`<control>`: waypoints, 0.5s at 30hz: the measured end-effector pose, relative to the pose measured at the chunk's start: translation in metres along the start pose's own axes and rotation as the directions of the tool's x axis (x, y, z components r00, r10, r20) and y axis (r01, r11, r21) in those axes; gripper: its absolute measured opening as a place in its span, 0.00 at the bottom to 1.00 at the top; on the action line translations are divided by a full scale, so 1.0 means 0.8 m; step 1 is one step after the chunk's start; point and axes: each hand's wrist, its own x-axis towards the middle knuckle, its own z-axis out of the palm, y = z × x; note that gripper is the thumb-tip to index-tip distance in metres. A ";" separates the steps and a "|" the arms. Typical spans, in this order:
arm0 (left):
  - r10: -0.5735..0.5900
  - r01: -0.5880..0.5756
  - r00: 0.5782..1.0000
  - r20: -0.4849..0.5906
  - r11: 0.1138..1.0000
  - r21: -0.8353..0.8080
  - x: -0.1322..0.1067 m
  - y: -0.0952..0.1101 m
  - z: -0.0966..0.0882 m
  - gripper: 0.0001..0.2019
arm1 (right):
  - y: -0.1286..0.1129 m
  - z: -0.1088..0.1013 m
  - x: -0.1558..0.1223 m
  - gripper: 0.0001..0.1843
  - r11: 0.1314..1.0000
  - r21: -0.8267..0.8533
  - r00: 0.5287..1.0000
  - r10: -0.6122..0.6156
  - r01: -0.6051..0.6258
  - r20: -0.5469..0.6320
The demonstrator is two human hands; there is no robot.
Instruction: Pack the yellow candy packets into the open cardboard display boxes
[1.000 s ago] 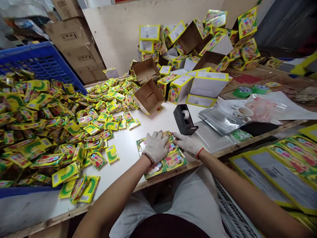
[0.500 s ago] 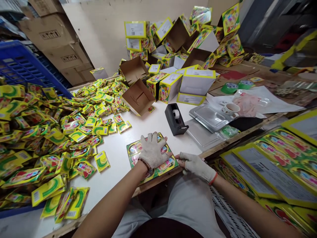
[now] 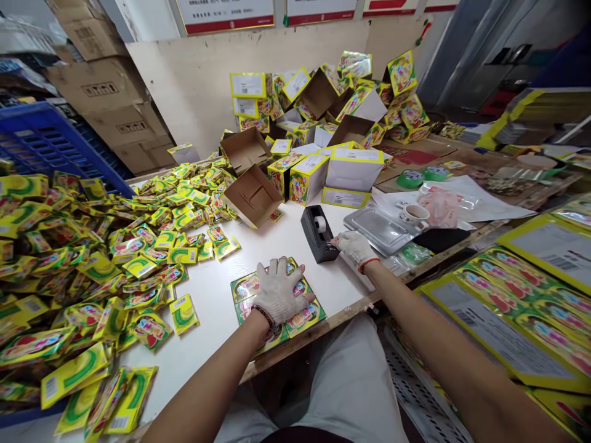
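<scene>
My gloved left hand (image 3: 277, 291) lies flat with fingers spread on a bundle of colourful sachets (image 3: 307, 314) wrapped in clear film, near the front edge of the white table (image 3: 272, 237). My gloved right hand (image 3: 353, 244) is at the front end of a black tape dispenser (image 3: 315, 233). Its fingers are curled at the tape's cutting edge. What they pinch is too small to make out.
A big heap of yellow-green sachets (image 3: 92, 258) covers the left of the table, with a blue crate (image 3: 41, 138) behind. Open and closed small boxes (image 3: 323, 123) pile up at the back. Clear trays (image 3: 378, 227), a cup (image 3: 414, 215) and flat printed cartons (image 3: 517, 295) lie to the right.
My right hand has left the sachet bundle's edge and moved up to the tape dispenser. My left hand has stayed pressed on the bundle. The view has tilted up.
</scene>
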 end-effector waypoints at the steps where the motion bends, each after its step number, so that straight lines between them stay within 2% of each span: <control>1: 0.000 0.000 1.000 0.000 1.000 -0.002 0.000 0.000 0.000 0.35 | -0.002 0.000 -0.004 0.10 1.000 0.009 1.000 0.009 -0.009 -0.017; 5: -0.001 0.001 1.000 0.001 1.000 -0.001 0.001 -0.001 0.001 0.35 | -0.008 -0.007 -0.031 0.11 0.998 0.051 0.995 0.050 -0.046 -0.084; 8: -0.002 0.002 1.000 0.008 1.000 -0.006 0.001 -0.001 0.000 0.36 | -0.006 -0.008 -0.059 0.15 0.991 0.100 0.992 0.100 -0.092 -0.077; 12: -0.005 0.005 1.000 0.016 1.000 0.002 0.001 0.000 0.000 0.36 | 0.007 0.010 -0.086 0.21 0.965 0.173 0.980 0.200 -0.196 -0.008; 15: -0.009 0.009 1.000 0.027 1.000 0.011 0.002 0.001 -0.002 0.36 | 0.017 0.025 -0.087 0.17 0.952 0.179 0.969 0.245 -0.248 0.035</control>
